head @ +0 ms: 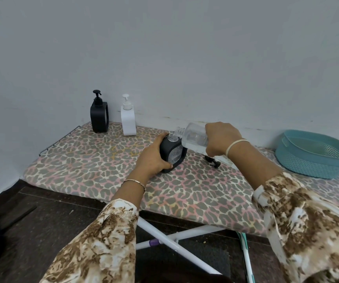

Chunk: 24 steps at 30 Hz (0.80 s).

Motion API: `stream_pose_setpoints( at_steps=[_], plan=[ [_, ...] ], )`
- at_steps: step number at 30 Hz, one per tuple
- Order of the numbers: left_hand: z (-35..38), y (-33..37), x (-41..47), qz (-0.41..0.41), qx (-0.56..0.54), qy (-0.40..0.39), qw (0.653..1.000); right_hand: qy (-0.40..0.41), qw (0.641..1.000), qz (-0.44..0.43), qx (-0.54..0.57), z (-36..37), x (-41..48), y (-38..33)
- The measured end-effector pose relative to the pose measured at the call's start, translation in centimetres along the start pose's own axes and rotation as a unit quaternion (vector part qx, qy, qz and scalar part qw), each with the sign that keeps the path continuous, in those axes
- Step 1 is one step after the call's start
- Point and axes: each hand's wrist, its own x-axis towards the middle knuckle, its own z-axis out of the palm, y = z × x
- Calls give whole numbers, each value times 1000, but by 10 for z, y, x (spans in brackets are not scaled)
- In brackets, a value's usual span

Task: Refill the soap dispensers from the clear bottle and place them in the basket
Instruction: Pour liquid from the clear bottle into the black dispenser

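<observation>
Step in hand: pouring, dispenser 1 of 3. Left hand (154, 158) grips the uncapped dispenser (172, 155), well left of the basket (307, 166). Right hand (221, 137) grips the tilted clear bottle (193, 135), its neck at the dispenser's mouth. The capped black dispenser (99, 115) and white dispenser (128, 119) stand farther left. The next move probably calls for levelling the bottle and refitting the pump (212, 160).

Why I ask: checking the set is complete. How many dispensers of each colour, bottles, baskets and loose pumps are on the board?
Black dispensers: 2 (capped black dispenser, open black dispenser)
White dispenser: 1
Clear bottle: 1
Teal basket: 1
Loose black pump: 1
Total: 6
</observation>
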Motion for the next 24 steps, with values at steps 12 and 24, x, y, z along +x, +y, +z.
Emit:
stream_pose_setpoints(
  at_steps=[12, 24],
  plan=[
    [0, -1, 1, 0, -7, 1, 1000, -7, 1000, 2, -2, -1, 0, -1],
    [1, -1, 0, 6, -9, 0, 1000, -5, 1000, 2, -1, -2, 0, -1]
  ],
)
